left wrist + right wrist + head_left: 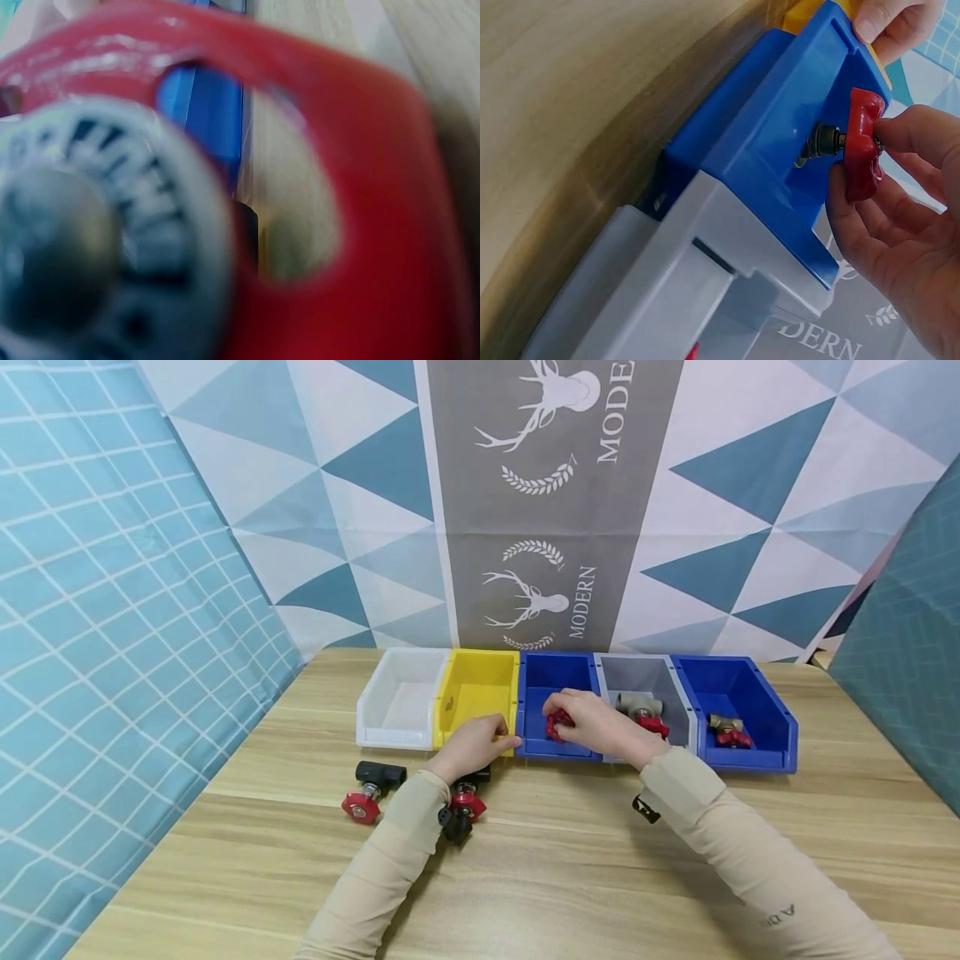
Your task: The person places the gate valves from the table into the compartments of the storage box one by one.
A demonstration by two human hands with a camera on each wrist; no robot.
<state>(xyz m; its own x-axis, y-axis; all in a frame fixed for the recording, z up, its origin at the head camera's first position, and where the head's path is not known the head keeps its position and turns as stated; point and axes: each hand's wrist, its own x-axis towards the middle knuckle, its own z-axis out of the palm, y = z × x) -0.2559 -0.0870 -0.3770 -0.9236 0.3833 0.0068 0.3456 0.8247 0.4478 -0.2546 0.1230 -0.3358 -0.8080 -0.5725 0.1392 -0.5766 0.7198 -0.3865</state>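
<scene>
My right hand (pixel 600 722) pinches the red handwheel (pixel 864 142) of a valve between thumb and fingers, over the middle blue bin (pixel 772 142). The valve's metal stem (pixel 826 140) points into that bin; its lower end is partly hidden. My left hand (pixel 474 745) grips the front rim of the yellow bin (pixel 480 697), thumb beside the blue bin's edge. Under the left wrist lies a black-bodied valve with a red handwheel (pixel 468 804), partly covered by the arm. Its wheel (pixel 382 187) fills the left wrist view, blurred.
Another black valve with a red wheel (pixel 362 807) lies to the left on the table. A white bin (pixel 405 702) stands at the row's left end. The grey bin (pixel 611 672) and right blue bin (pixel 776 727) each hold a red-handled metal valve.
</scene>
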